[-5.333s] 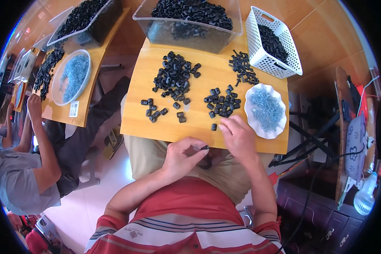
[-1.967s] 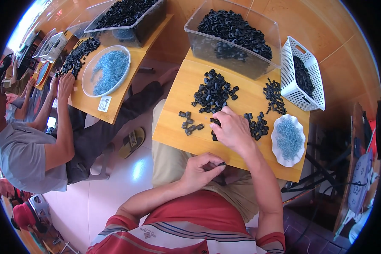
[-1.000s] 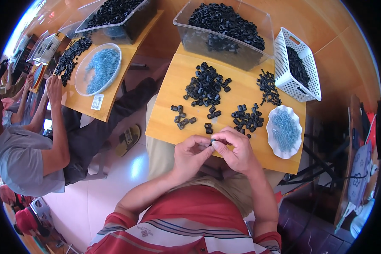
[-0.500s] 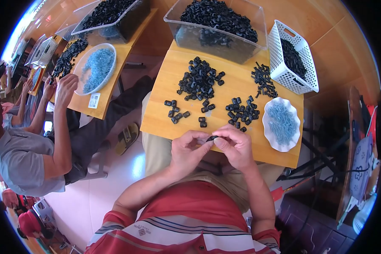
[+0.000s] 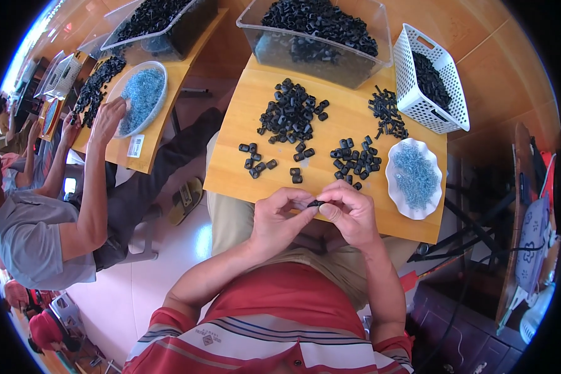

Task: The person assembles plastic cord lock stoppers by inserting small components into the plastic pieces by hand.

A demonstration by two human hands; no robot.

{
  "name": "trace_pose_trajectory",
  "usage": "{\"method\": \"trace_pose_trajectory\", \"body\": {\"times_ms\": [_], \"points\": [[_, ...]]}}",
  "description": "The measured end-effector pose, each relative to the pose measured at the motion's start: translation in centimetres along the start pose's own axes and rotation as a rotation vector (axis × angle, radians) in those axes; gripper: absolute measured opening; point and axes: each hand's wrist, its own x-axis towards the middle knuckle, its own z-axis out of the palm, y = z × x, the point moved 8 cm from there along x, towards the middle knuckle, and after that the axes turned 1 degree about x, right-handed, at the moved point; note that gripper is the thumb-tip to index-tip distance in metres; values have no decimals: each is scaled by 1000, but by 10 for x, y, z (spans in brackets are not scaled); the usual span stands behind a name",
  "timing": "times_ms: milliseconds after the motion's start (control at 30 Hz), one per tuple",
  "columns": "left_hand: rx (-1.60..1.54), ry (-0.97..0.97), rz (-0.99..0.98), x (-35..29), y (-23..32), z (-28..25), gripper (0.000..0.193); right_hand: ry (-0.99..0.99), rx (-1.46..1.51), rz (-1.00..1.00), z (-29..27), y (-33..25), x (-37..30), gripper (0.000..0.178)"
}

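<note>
At the near edge of the wooden table, my left hand point(image 5: 283, 214) and my right hand point(image 5: 349, 212) meet around a small black plastic part point(image 5: 316, 204). Fingers and thumbs of both hands pinch it, and much of it is hidden. Just beyond lie loose black plastic pieces: a small group point(image 5: 255, 160) at the left, a cluster point(image 5: 355, 161) near my right fingers, and a larger pile point(image 5: 288, 112) farther back. A white scalloped dish point(image 5: 434, 207) of tiny clear bluish pieces point(image 5: 414, 174) stands to the right of my right hand.
A clear plastic bin point(image 5: 318, 59) of black parts stands at the table's back, beside a white perforated basket point(image 5: 455, 115) of black pieces. Thin black pins point(image 5: 389, 112) lie before the basket. At left, a co-worker's hand point(image 5: 109, 121) reaches into a round tray point(image 5: 161, 103) on another table point(image 5: 144, 161).
My two hands stay together on the black part, with only slight finger movement. The co-worker's hand has moved into the round tray. The whole view has shifted a little.
</note>
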Motion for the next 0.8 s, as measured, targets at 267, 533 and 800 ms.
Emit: {"method": "trace_pose_trajectory", "body": {"times_ms": [267, 533, 800], "points": [[292, -1, 50, 4, 13, -3, 25, -1, 29, 26, 1, 3, -1, 12], [482, -51, 224, 5, 30, 0, 24, 24, 452, 358, 14, 32, -12, 15], [550, -100, 359, 10, 44, 5, 28, 80, 545, 342, 15, 37, -15, 14]]}}
